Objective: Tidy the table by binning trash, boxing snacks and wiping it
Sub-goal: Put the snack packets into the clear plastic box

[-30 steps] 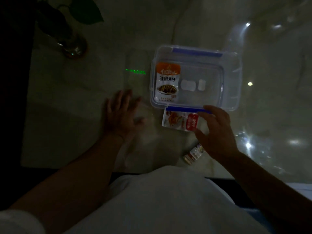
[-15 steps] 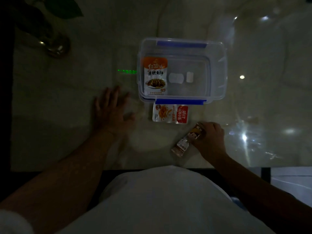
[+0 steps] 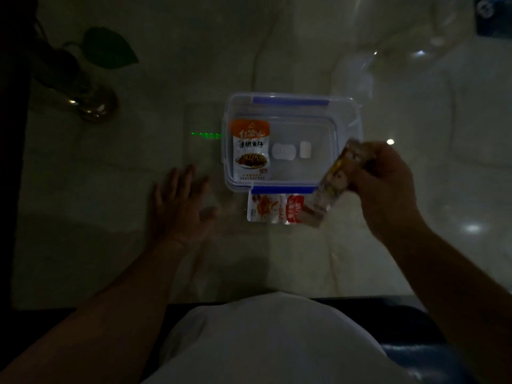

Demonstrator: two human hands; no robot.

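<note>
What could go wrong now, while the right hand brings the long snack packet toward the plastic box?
1. The long snack packet is pinched only at its upper end by the right hand, so it may slip and fall outside the plastic box.
2. Its hanging lower end is just above the red-and-white packet and could knock it.
3. The scene is dim, so the box's clear rim is easy to misjudge.
</note>
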